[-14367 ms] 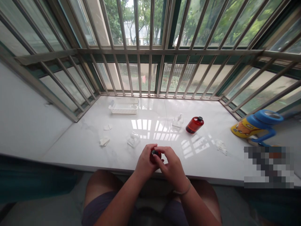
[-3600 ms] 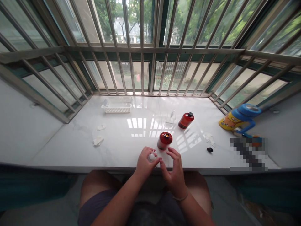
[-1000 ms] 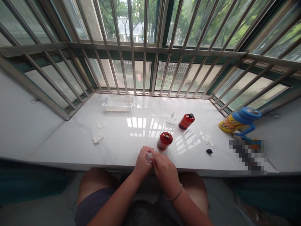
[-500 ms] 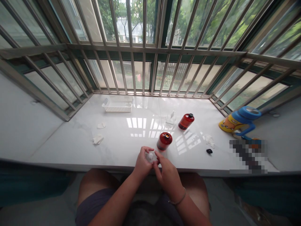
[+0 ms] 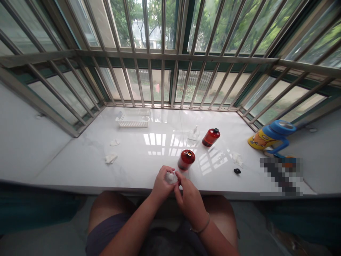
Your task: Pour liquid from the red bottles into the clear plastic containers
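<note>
Left grip [image 5: 162, 185] and right grip [image 5: 189, 203] clenched around small clear plastic piece [image 5: 171, 177], held over table [image 5: 66, 167] front edge, just beside red bottle [image 5: 186, 160]. Piece seemed light, slippery; best pinched at edges.

The red bottle [image 5: 186, 160] stands just beyond your left hand [image 5: 162, 184] and right hand [image 5: 190, 201], blocking the straight way forward. You can pass left of it, toward the crumpled white scrap [image 5: 111, 158], or right, between it and the small black piece [image 5: 237, 171] on the worktop [image 5: 66, 167].
</note>
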`<state>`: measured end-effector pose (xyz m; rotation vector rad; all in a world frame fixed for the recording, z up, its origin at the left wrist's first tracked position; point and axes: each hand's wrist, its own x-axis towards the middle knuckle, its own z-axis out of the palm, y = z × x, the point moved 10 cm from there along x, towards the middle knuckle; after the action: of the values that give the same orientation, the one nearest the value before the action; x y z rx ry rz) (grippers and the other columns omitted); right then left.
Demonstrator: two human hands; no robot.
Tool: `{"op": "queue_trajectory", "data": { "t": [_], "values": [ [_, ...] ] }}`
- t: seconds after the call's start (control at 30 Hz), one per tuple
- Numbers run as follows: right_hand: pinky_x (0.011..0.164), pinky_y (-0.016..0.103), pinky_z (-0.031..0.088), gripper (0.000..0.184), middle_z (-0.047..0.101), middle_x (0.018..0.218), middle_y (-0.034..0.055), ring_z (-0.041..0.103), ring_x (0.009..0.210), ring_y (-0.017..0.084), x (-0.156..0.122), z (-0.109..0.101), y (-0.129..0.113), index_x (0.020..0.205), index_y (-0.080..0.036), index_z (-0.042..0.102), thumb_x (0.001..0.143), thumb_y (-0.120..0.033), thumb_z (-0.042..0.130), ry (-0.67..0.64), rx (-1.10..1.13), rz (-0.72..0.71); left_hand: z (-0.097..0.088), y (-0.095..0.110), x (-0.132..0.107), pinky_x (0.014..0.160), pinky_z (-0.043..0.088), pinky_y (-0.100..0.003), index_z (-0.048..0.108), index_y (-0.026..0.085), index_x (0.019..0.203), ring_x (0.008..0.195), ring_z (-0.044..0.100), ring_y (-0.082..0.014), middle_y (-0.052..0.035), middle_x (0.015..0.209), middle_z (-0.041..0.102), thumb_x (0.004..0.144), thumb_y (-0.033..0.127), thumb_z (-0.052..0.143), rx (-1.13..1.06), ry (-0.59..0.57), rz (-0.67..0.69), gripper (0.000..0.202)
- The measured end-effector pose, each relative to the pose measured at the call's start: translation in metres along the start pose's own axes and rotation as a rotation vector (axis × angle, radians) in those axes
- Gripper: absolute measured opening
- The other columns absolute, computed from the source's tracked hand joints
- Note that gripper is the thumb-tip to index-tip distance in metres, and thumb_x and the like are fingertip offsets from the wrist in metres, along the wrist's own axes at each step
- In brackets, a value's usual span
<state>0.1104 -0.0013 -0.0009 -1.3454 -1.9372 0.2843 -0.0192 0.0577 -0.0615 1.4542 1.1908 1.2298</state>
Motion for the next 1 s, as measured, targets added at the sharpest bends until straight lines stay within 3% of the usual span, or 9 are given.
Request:
{"op": "queue_trajectory", "data": {
  "t": [0.13, 0.3, 0.43, 0.6, 0.8, 0.9, 1.0],
  "values": [
    [0.093, 0.045, 0.067, 0.049, 0.076, 0.127, 0.0141, 0.077, 0.109, 0.028, -0.001, 0.001, 0.001, 0.154, -0.019, 0.051, 0.105, -0.018, 0.050, -0.003, -0.005, 0.003, -0.005, -0.005, -0.001, 0.093, 0.055, -0.038, 0.055, 0.025, 0.101, 0.102, 0.069, -0.0234, -0.0020, 0.111, 0.070, 0.067, 0.017, 0.085, -0.023, 0.047, -0.062, 0.046],
    [0.093, 0.045, 0.067, 0.049, 0.077, 0.127, 0.0141, 0.077, 0.110, 0.028, -0.001, 0.001, 0.002, 0.153, -0.020, 0.052, 0.105, -0.019, 0.050, 0.004, 0.001, 0.006, 0.000, 0.000, 0.000, 0.096, 0.054, -0.039, 0.059, 0.024, 0.096, 0.106, 0.069, -0.0242, -0.0024, 0.110, 0.070, 0.071, 0.018, 0.083, -0.014, -0.003, -0.009, 0.035],
    [0.093, 0.046, 0.068, 0.049, 0.077, 0.126, 0.0140, 0.077, 0.109, 0.028, 0.000, 0.001, 0.004, 0.153, -0.020, 0.052, 0.104, -0.020, 0.051, 0.005, 0.007, 0.029, -0.003, -0.006, 0.000, 0.092, 0.056, -0.038, 0.055, 0.025, 0.101, 0.102, 0.070, -0.0235, -0.0024, 0.112, 0.071, 0.069, 0.019, 0.085, -0.033, 0.035, -0.056, 0.045],
    [0.095, 0.045, 0.068, 0.059, 0.076, 0.132, 0.0143, 0.078, 0.112, 0.028, 0.002, -0.001, 0.005, 0.161, -0.021, 0.042, 0.103, -0.021, 0.052, 0.012, 0.028, 0.050, 0.001, 0.002, 0.001, 0.099, 0.055, -0.042, 0.064, 0.024, 0.096, 0.108, 0.069, -0.0259, -0.0040, 0.110, 0.070, 0.074, 0.024, 0.085, 0.008, -0.021, 0.011, 0.031],
    [0.101, 0.044, 0.066, 0.065, 0.074, 0.139, 0.0138, 0.077, 0.121, 0.027, 0.002, 0.001, 0.007, 0.166, -0.022, 0.034, 0.104, -0.021, 0.052, -0.015, 0.053, 0.070, -0.005, -0.007, 0.000, 0.095, 0.056, -0.040, 0.058, 0.025, 0.104, 0.104, 0.070, -0.0244, -0.0025, 0.112, 0.071, 0.068, 0.021, 0.089, -0.018, 0.036, -0.054, 0.048],
    [0.098, 0.044, 0.067, 0.062, 0.075, 0.136, 0.0139, 0.078, 0.117, 0.027, 0.002, 0.001, 0.008, 0.164, -0.022, 0.037, 0.104, -0.021, 0.053, -0.023, 0.049, 0.081, -0.001, 0.004, 0.001, 0.099, 0.054, -0.041, 0.067, 0.025, 0.106, 0.107, 0.069, -0.0246, -0.0028, 0.111, 0.070, 0.073, 0.020, 0.086, 0.016, -0.014, 0.028, 0.038],
    [0.096, 0.043, 0.068, 0.059, 0.076, 0.134, 0.0144, 0.078, 0.115, 0.027, 0.003, -0.001, 0.006, 0.161, -0.021, 0.042, 0.104, -0.022, 0.053, -0.007, 0.042, 0.068, 0.001, 0.009, 0.002, 0.099, 0.054, -0.040, 0.067, 0.024, 0.092, 0.108, 0.068, -0.0248, -0.0028, 0.108, 0.068, 0.075, 0.021, 0.086, 0.002, -0.025, 0.068, 0.025]
  ]
}}
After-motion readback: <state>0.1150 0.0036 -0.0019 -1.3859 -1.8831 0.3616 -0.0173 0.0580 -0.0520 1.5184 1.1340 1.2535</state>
